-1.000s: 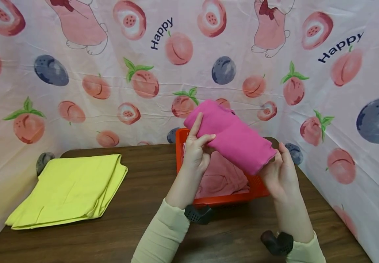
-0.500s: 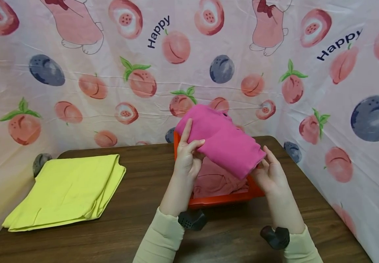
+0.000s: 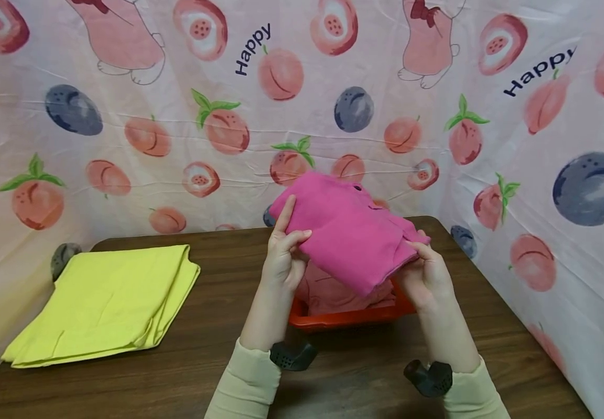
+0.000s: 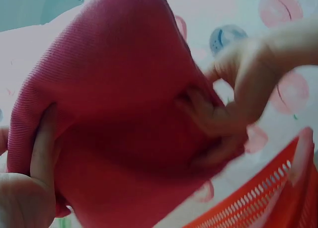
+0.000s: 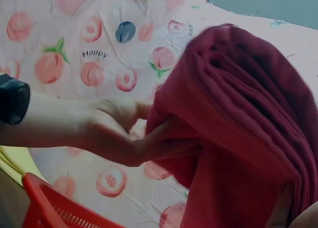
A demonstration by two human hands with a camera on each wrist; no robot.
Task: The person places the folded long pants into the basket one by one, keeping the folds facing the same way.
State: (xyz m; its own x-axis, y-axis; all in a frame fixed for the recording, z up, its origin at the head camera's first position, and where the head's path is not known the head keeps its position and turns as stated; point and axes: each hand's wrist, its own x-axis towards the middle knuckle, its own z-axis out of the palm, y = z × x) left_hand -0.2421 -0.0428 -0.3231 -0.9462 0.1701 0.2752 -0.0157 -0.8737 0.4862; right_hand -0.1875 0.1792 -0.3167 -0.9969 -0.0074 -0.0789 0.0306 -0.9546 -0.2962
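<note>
Red basket (image 3: 344,320) partly hidden behind pink cloth (image 3: 341,235), sleeves (image 3: 249,375) cut off below

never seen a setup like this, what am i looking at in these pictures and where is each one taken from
There is no robot here, just a person working with two bare hands. The wide view comes from a camera on the head, looking forward and down. The two close views come from cameras worn on the left and right wrists; the cloth looks darker there.

The left hand and right hand hold a folded bright pink cloth up in the air between them. Below and partly behind it, a red basket stands on a dark wooden table, with a duller pink cloth inside. A folded yellow cloth lies toward the person's left. The background is a fruit-print sheet.
</note>
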